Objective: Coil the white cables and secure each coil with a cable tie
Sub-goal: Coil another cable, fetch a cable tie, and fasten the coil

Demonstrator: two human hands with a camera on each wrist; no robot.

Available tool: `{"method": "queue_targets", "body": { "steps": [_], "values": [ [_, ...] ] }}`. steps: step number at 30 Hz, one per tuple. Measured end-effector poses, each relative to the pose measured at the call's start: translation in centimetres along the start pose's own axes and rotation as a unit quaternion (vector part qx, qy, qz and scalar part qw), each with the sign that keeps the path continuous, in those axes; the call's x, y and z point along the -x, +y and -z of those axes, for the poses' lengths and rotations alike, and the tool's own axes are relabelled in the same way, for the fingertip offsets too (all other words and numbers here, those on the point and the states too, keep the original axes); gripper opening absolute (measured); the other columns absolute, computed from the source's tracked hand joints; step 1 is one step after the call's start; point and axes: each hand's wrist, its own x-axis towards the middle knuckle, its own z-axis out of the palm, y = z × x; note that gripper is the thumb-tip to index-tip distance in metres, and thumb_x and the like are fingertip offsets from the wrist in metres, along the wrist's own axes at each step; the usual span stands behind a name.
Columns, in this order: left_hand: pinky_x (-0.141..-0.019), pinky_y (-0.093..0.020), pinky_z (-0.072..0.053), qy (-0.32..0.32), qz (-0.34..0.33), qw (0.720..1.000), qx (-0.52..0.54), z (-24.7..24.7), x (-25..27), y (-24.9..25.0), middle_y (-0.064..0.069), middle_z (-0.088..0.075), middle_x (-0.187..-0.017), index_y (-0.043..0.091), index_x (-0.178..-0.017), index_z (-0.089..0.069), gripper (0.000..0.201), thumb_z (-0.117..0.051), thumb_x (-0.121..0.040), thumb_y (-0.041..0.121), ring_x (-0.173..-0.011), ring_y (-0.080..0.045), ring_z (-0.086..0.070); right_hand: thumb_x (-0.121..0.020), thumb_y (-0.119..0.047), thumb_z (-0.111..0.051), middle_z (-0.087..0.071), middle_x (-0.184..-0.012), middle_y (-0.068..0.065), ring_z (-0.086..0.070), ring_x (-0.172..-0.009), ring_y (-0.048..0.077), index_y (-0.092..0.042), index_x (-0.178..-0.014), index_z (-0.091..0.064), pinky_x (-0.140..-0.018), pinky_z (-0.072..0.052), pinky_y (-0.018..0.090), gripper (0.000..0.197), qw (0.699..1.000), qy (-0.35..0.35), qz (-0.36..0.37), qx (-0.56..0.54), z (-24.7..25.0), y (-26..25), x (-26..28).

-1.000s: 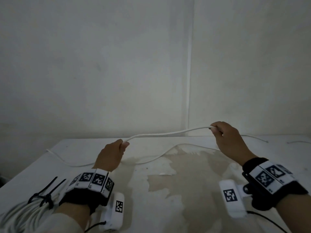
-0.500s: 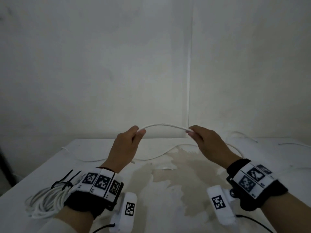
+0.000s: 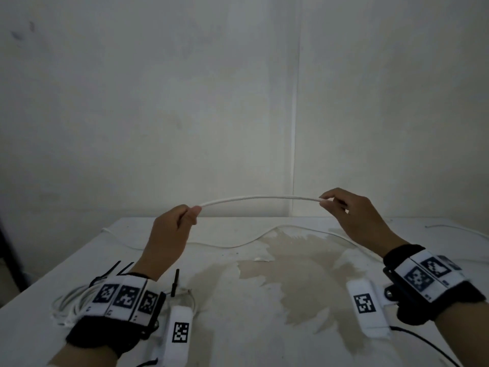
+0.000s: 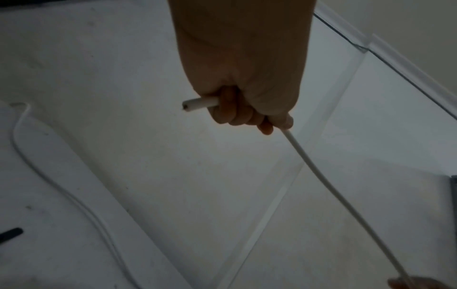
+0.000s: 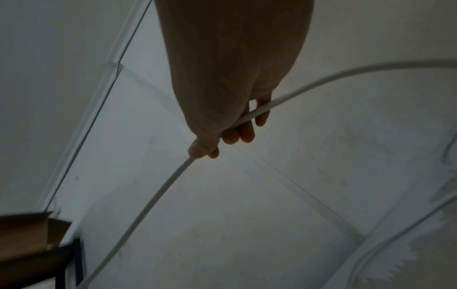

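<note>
You grip the cable (image 3: 260, 198) end in your left hand (image 3: 173, 229) and pinch it with your right (image 3: 353, 215). You're starting a coil; next, likely bring your right across for a loop.

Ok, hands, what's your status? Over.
Left hand grips the white cable near its cut end. Right hand pinches it further along, span raised above the table. Nothing blocking. Tied coil by left wrist.

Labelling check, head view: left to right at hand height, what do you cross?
Left hand gripping the cable end → raised span of thin white cable → grey vertical wall strip behind it → right hand pinching the cable.
</note>
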Motion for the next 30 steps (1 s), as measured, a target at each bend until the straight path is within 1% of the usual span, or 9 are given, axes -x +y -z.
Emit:
{"method": "queue_targets", "body": {
  "steps": [3,6,11,13,15,17,19,23,30],
  "values": [
    [-0.044,-0.015,-0.028,0.033,0.010,0.999,-0.006,1.1,-0.2,0.3,0.001,-0.033,-0.048,0.014,-0.059,-0.048,0.036,-0.049,-0.094,0.022,-0.046,-0.013,-0.033,-0.092,-0.019,-0.054,-0.063,-0.080,0.011,-0.054,-0.073,0.028,-0.011,-0.095,-0.064,-0.065,-0.038,0.028,0.014,1.000,-0.005,0.006,0.021,-0.3,0.4,0.5],
    [-0.043,-0.015,-0.027,0.057,0.032,0.998,0.009,1.9,-0.4,1.0,0.000,-0.034,-0.049,0.015,-0.058,-0.047,0.037,-0.047,-0.095,0.023,-0.047,-0.014,-0.032,-0.092,-0.015,-0.053,-0.062,-0.086,0.005,-0.055,-0.079,0.023,-0.007,-0.098,-0.065,-0.070,-0.039,0.025,0.015,0.999,0.011,0.025,0.028,-1.0,0.7,0.2],
    [-0.037,-0.014,-0.023,-0.003,0.072,0.972,0.224,2.1,-0.1,4.3,0.010,-0.032,-0.041,0.007,-0.067,-0.053,0.040,-0.028,-0.099,0.006,-0.036,-0.002,-0.024,-0.097,-0.020,-0.042,-0.056,-0.086,0.008,-0.054,-0.085,0.029,-0.008,-0.111,-0.063,-0.077,-0.036,0.037,0.027,0.980,-0.106,0.026,0.164,-3.4,1.9,-0.5],
    [-0.037,-0.013,-0.024,-0.018,0.040,0.978,0.203,1.5,0.0,5.1,0.009,-0.035,-0.049,0.010,-0.076,-0.057,0.036,-0.029,-0.099,0.008,-0.037,-0.001,-0.027,-0.097,-0.022,-0.040,-0.061,-0.088,0.013,-0.057,-0.084,0.034,-0.007,-0.108,-0.065,-0.072,-0.032,0.034,0.031,0.973,-0.121,0.053,0.188,-4.7,1.3,-0.3],
    [-0.039,-0.013,-0.027,-0.030,0.017,0.986,0.160,0.9,-0.1,5.2,0.005,-0.037,-0.056,0.020,-0.085,-0.060,0.031,-0.032,-0.100,0.016,-0.039,-0.002,-0.030,-0.087,-0.021,-0.045,-0.064,-0.072,0.011,-0.061,-0.065,0.033,-0.006,-0.093,-0.070,-0.059,-0.038,0.036,0.030,0.960,-0.102,0.143,0.217,-6.1,0.6,0.3],
    [-0.042,-0.015,-0.028,-0.041,-0.011,0.994,0.097,0.4,-0.1,4.6,0.002,-0.037,-0.058,0.029,-0.090,-0.059,0.027,-0.034,-0.099,0.023,-0.040,-0.005,-0.033,-0.081,-0.022,-0.047,-0.061,-0.060,0.001,-0.057,-0.049,0.019,-0.013,-0.087,-0.068,-0.045,-0.044,0.030,0.024,0.940,-0.074,0.223,0.247,-7.3,-0.3,1.3],
    [-0.045,-0.016,-0.029,-0.043,-0.031,0.998,0.022,0.1,0.1,4.0,0.003,-0.037,-0.056,0.025,-0.098,-0.060,0.025,-0.035,-0.099,0.025,-0.044,-0.005,-0.038,-0.082,-0.021,-0.045,-0.058,-0.059,-0.004,-0.050,-0.053,0.012,-0.019,-0.089,-0.058,-0.053,-0.043,0.023,0.015,0.921,-0.061,0.287,0.258,-8.1,-1.2,2.1],
    [-0.049,-0.017,-0.032,-0.067,-0.046,0.995,-0.055,-0.8,0.9,3.4,0.008,-0.034,-0.051,0.013,-0.111,-0.061,0.031,-0.035,-0.099,0.023,-0.047,-0.003,-0.044,-0.086,-0.017,-0.039,-0.054,-0.067,-0.002,-0.030,-0.066,0.012,-0.019,-0.085,-0.043,-0.061,-0.024,0.028,0.005,0.896,-0.065,0.372,0.233,-9.0,-2.0,2.4],
    [-0.054,-0.017,-0.034,-0.155,-0.053,0.984,-0.072,-2.5,2.1,3.9,0.006,-0.055,-0.063,0.021,-0.109,-0.064,0.035,-0.032,-0.099,0.032,-0.057,-0.005,-0.048,-0.096,-0.021,-0.038,-0.052,-0.069,0.002,-0.029,-0.065,0.014,-0.016,-0.084,-0.042,-0.060,-0.023,0.028,0.013,0.897,-0.020,0.412,0.157,-8.7,-6.3,1.7]
  ]
}}
